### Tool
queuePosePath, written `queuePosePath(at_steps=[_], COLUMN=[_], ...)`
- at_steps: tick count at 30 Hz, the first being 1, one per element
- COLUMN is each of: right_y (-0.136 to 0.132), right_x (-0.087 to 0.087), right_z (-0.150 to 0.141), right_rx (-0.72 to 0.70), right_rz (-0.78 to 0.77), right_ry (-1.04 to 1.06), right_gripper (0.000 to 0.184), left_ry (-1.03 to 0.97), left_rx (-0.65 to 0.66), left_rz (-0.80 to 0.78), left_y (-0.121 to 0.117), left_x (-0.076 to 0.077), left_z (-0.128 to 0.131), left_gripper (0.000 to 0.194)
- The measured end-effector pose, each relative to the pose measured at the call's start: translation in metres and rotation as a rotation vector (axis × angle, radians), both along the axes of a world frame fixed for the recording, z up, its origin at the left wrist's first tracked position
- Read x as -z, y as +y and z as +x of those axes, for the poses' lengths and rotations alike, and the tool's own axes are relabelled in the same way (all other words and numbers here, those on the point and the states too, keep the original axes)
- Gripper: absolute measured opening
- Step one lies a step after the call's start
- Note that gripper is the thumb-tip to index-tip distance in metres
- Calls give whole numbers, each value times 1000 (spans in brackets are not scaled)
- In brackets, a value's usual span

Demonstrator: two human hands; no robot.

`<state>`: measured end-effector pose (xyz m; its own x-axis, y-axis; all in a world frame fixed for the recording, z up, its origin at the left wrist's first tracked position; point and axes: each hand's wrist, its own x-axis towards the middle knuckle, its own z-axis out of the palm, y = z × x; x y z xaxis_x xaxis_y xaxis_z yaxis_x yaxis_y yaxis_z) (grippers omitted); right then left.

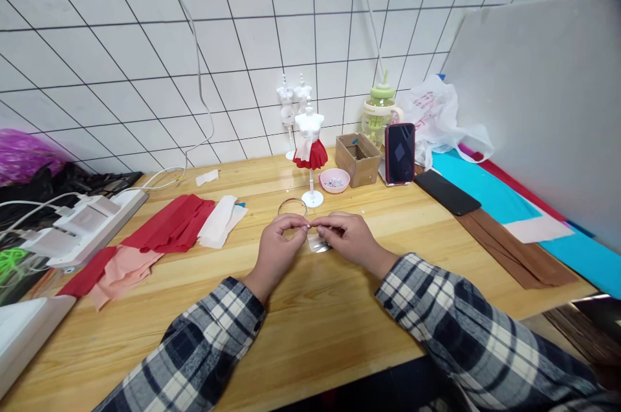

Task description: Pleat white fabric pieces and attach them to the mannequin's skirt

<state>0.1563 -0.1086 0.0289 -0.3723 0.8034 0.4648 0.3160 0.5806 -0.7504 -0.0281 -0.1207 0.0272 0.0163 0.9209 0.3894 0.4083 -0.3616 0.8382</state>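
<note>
My left hand [284, 244] and my right hand [353, 238] meet at the fingertips above the table. Both are pinched closed, and a tiny pale bit shows between them, too small to name. Just under my right fingers is a small clear packet [312, 242] with something shiny in it, partly hidden. A thin ring [292, 199] lies behind my left fingers. Beyond my hands stands a white mini dress form [309, 124] wearing a red pleated skirt [310, 154] with a pale strip on its front. Next to its base is a pink bowl [334, 180] of small beads.
Red cloth [169, 223], peach cloth [127, 270] and white strips [218, 221] lie at left, near a power strip [97, 231]. A cardboard box [359, 163], jug [381, 114] and upright phone [400, 153] stand behind. Brown cloth [514, 247] and blue sheets [485, 185] lie at right.
</note>
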Motion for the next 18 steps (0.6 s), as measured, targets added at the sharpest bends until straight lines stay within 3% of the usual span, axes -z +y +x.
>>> queuePosePath(at_steps=[13,18], right_y=[2,2], right_x=[5,6], right_z=[-2,-4], right_rx=[92,91], right_rz=[-61,-154], right_ry=[36,67], right_gripper=[10,10], left_ry=[145,153], left_rx=[8,18], left_rz=[64,81], left_y=[-1,-3], left_x=[1,0], left_z=[4,5], left_gripper=[11,11])
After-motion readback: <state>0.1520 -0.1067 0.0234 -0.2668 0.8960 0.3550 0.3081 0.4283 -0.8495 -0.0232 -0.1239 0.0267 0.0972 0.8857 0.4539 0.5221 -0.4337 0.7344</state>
